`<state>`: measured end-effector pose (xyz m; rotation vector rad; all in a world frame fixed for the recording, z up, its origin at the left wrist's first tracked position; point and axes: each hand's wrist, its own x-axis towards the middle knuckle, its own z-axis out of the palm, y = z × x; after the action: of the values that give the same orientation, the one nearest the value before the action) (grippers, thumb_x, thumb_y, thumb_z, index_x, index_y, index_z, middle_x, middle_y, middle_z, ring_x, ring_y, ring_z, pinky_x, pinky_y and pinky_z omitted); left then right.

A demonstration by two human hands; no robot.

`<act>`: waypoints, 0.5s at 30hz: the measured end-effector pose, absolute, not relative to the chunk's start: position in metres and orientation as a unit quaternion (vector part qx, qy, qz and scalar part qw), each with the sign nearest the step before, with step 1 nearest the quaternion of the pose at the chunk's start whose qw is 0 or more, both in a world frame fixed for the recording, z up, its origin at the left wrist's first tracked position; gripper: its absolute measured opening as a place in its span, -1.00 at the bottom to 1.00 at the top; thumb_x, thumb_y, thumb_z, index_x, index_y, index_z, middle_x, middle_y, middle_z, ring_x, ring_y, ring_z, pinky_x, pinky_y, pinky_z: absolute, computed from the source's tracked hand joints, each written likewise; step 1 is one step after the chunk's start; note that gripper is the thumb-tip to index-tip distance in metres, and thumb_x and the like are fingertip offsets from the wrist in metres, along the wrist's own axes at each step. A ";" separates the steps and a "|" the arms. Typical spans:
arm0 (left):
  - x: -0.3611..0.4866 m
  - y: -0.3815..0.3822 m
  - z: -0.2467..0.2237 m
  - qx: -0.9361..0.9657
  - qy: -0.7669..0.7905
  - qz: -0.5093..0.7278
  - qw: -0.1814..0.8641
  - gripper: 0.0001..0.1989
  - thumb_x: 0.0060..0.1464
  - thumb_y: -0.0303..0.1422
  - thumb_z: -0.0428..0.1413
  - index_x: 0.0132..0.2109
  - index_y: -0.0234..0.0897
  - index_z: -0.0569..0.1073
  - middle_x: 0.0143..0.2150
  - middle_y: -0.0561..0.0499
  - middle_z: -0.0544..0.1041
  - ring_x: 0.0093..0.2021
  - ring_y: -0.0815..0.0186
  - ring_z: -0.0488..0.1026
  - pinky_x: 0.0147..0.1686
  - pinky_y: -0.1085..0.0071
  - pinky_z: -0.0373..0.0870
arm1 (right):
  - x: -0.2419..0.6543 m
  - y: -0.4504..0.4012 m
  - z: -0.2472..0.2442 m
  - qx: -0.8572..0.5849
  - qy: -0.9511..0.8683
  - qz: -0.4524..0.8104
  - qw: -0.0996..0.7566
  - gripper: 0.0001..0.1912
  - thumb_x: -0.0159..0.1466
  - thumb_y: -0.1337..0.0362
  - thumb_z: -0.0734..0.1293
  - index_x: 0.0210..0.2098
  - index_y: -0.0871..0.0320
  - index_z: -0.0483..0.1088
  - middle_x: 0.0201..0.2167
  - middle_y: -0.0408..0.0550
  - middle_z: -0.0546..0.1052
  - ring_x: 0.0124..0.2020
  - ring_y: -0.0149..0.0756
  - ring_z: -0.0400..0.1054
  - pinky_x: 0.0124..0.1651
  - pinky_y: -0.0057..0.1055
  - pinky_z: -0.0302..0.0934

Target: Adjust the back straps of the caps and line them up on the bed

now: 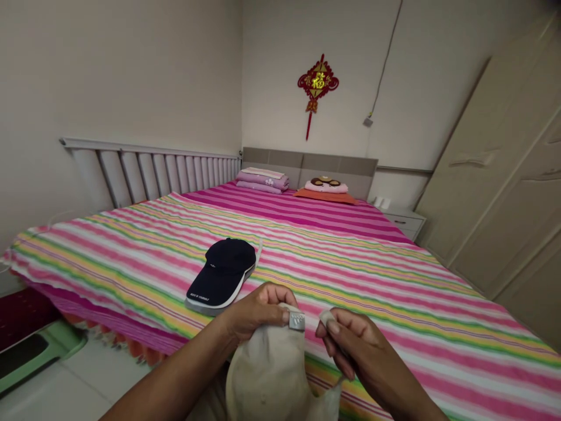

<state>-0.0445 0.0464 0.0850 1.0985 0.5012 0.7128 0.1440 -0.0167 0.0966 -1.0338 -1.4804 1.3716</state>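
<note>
A beige cap [267,374] is held low in front of me, its back strap parted. My left hand [269,307] pinches the side of the strap that carries a silver metal buckle [297,320]. Across a small gap, the loose strap end [326,316] sits between the thumb and fingers of my right hand [348,339]. On the bed, just beyond my left hand, lies a navy cap [223,269] with a white edge to its brim and a pale layer showing beneath it.
A striped sheet [372,280] covers the bed. Folded purple bedding [263,180] and a pink-and-orange pile [326,188] rest by the headboard [280,158]. A radiator [153,169] runs along the left wall, a nightstand [403,221] stands at right, and a green stool [56,342] at lower left.
</note>
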 end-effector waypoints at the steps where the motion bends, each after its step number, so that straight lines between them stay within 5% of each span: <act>1: -0.044 0.046 0.085 0.508 0.232 0.325 0.763 -0.72 -0.42 -0.33 0.29 -0.48 -0.39 0.46 -0.62 0.05 0.42 -0.68 0.52 0.23 -0.68 0.59 0.09 | 0.143 -0.017 0.098 -0.415 -0.596 0.546 0.418 -0.67 0.20 0.07 0.19 -0.48 0.22 0.32 -0.62 -0.22 0.29 -0.73 -0.61 -0.01 -0.65 -0.56 -0.14; 15: -0.043 0.043 0.085 0.525 0.253 0.317 0.748 -0.80 -0.36 -0.35 0.24 -0.57 -0.39 0.41 -0.71 0.10 0.33 -0.75 0.56 0.13 -0.74 0.60 0.00 | 0.139 -0.012 0.104 -0.382 -0.563 0.622 0.387 -0.74 0.07 0.16 0.34 -0.57 0.21 0.29 -0.81 -0.31 0.23 -0.83 -0.64 -0.06 -0.74 -0.60 -0.24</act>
<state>-0.0429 0.0430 0.0854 1.1471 0.5532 0.6938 0.1386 -0.0122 0.1036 -0.9714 -1.4344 1.5843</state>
